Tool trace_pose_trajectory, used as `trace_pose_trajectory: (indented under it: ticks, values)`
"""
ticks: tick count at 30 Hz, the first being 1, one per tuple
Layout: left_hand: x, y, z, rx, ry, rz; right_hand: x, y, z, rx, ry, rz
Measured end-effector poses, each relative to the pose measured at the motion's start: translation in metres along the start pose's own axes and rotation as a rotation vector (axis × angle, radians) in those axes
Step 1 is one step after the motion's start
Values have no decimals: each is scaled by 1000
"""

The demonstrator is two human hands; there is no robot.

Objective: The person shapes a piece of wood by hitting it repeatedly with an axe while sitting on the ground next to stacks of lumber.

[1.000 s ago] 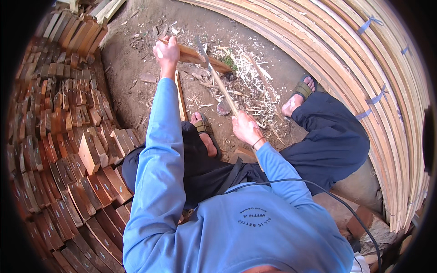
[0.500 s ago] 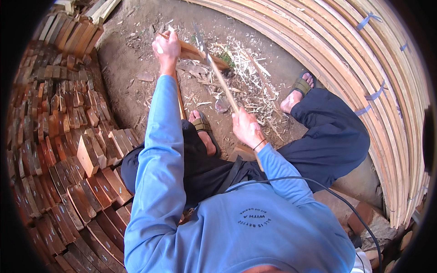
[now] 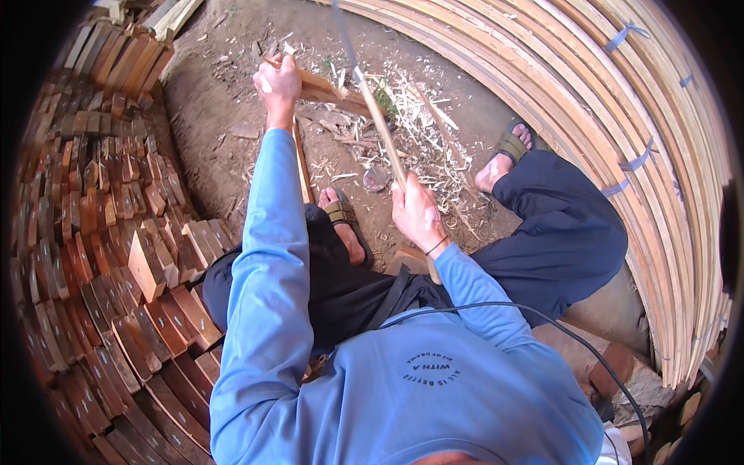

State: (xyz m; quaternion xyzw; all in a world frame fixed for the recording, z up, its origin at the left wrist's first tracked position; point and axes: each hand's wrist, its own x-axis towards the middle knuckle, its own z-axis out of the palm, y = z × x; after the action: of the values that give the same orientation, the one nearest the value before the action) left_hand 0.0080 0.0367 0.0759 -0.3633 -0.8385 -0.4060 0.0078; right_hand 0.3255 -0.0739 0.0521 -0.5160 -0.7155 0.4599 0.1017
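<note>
My left hand [image 3: 277,85] is closed around the left end of a rough piece of wood [image 3: 333,91], held low over the ground. A split, paler part shows on its right half. My right hand [image 3: 418,213] grips the pale wooden shaft of a long-handled knife [image 3: 381,128]. Its grey, narrow blade points away from me, with the tip at the picture's upper edge. The shaft crosses in front of the wood's right end in this view; whether they touch, I cannot tell. A thin strip of wood [image 3: 301,164] runs from below my left hand toward my left foot.
Pale wood shavings [image 3: 426,124] litter the dirt floor. Stacked wooden blocks [image 3: 101,256] rise along the left. Long bent planks [image 3: 620,101], tied with blue strips, curve along the right. My sandalled feet stand apart, and a black cable [image 3: 558,318] hangs across my front.
The blade has swung up and away from me, its tip now reaching the upper edge. My left hand has shifted slightly left with the wood.
</note>
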Motion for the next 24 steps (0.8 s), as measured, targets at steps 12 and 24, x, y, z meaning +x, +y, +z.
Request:
trace_pose_trajectory:
  ticks: [12, 24]
  values:
    - [4, -3, -1, 25, 2, -16, 10, 15, -62, 128, 106, -49]
    - [39, 43, 48, 285, -125, 326, -24, -30, -268, 441, -54, 140]
